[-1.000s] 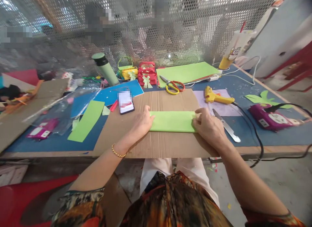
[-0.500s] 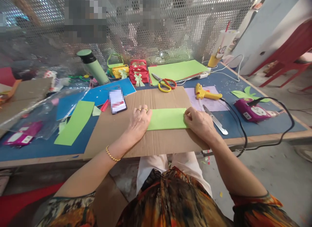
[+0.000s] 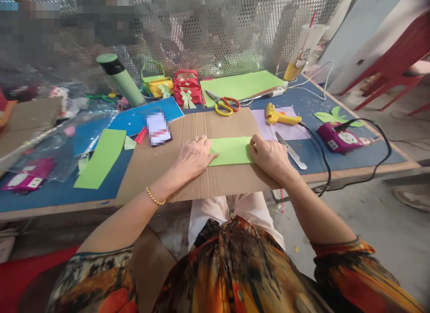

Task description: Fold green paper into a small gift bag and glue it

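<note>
A rectangular light-green craft paper strip lies flat on a sheet of brown cardboard in front of me. My left hand rests over the strip's left end, palm down, its thumb stretched out along the green surface. At the right end, the thumb and index finger of my right hand are pinched together on the edge. The fingertips of that hand are partly hidden.
Beyond the strip lie scissors and a phone. To the right are a yellow glue gun, a knife blade and a purple power socket with a black cord. Small red bags and a green bottle stand behind.
My left thumb has spread out onto the strip. My right hand stays at the right end. The whole view has shifted slightly.
</note>
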Motion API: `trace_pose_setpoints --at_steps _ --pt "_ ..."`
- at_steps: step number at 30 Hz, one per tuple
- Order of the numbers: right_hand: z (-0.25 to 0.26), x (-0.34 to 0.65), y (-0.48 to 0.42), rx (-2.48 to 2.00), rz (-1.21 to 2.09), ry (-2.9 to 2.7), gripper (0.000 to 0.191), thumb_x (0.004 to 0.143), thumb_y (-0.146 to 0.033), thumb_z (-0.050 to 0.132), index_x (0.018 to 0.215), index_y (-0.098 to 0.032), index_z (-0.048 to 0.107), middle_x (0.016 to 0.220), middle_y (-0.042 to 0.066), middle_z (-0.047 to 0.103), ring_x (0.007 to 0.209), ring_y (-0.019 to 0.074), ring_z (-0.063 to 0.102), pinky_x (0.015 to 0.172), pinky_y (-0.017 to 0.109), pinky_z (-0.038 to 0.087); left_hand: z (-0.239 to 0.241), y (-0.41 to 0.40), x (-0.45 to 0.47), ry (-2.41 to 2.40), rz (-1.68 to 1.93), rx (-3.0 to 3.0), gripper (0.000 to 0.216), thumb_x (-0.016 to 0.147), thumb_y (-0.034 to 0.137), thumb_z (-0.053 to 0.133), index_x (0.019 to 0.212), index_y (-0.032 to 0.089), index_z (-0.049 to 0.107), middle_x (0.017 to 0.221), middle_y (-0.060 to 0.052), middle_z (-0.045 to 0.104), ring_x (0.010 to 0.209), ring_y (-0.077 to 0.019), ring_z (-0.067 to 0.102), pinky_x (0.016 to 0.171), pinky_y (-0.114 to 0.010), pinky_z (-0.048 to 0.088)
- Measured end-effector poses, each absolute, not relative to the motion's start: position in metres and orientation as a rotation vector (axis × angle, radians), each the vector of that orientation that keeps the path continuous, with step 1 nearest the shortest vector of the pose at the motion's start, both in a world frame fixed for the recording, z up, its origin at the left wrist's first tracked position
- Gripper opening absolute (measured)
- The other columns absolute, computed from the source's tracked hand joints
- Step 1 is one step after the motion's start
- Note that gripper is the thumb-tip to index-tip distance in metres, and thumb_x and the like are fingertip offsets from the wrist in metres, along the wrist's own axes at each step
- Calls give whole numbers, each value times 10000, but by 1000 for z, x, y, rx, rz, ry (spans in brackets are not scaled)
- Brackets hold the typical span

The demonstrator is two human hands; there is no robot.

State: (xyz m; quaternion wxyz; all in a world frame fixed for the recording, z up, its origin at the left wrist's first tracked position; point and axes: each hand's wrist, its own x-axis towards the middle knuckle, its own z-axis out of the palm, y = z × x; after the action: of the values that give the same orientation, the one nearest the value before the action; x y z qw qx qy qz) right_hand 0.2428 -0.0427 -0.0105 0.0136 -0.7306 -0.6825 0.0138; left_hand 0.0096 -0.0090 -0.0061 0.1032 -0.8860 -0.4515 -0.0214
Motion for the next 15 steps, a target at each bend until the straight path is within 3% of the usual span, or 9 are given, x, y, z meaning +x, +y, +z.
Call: trace_pose_setpoints --at_steps 5,8,12,14,15 --pt "-7 249 -49 -2231 -51 -2181 332 1031 -231 356 1235 -173 611 955 125 731 760 245 624 610 330 234 -1 -14 15 -1493 41 -2568 396 1042 443 531 1232 100 590 1294 -206 615 1161 -320 617 911 -398 486" --pt "0 249 -58 -2044 -268 -2198 331 1024 -170 345 1131 -142 657 1051 172 698 884 284 621 638 349 332 0 -15 17 -1525 60 -2547 387 1029 439 561 1223 106 586 1296 -211 607 1167 -327 617 913 -396 486" --pt "0 225 -75 -1401 -407 -2396 370 1056 -186 335 1125 -130 694 1226 197 687 1073 309 609 872 448 500 4 -16 17 -1530 91 -2544 409 1022 436 567 1240 91 572 1284 -231 604 1145 -340 618 899 -407 492" --pt "-9 207 -83 -1128 -306 -2531 379 1072 -309 418 1272 -91 655 1406 209 627 1292 326 558 1069 473 484 5 -17 17 -1524 92 -2550 376 1031 391 550 1239 78 571 1270 -236 609 1161 -348 612 908 -412 492" --pt "-15 200 -86 -1087 -256 -2555 480 1056 -405 479 1357 -52 606 1467 229 589 1363 345 523 1131 486 461 6 -17 18 -1528 92 -2551 357 1034 369 540 1231 74 575 1260 -237 612 1174 -352 608 919 -415 490"
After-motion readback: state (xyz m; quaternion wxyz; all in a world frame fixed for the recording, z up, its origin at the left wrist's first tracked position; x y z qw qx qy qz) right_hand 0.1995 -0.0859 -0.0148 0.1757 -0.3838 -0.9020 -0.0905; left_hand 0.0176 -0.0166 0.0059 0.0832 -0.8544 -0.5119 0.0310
